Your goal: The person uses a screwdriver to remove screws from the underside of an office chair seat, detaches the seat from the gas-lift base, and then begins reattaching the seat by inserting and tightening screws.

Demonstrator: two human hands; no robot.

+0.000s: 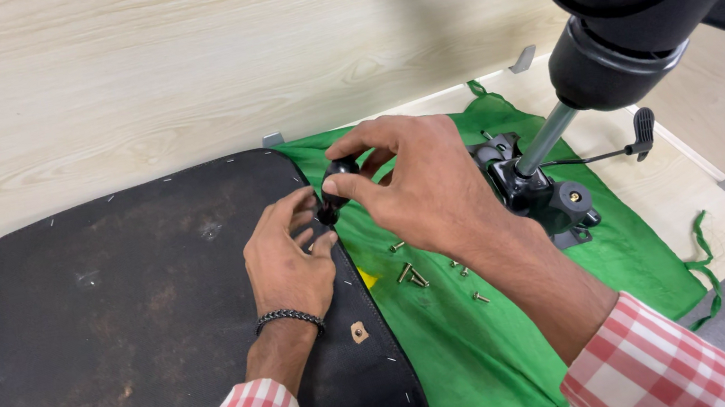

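My right hand [422, 187] grips a small black knob [339, 172] between thumb and fingers, above the right edge of a dark seat board [113, 327] lying upside down. My left hand [287, 261] rests on that edge, with its fingertips at the lower end of the knob piece [327, 213]. A dark braided bracelet circles my left wrist. Both sleeves are red-and-white checked.
A green cloth [461, 351] lies under the board, with several loose screws [417, 277] on it. A black chair mechanism [538, 192] with a metal column and a lever [644, 131] sits to the right. A pale wooden wall runs behind; grey carpet at lower right.
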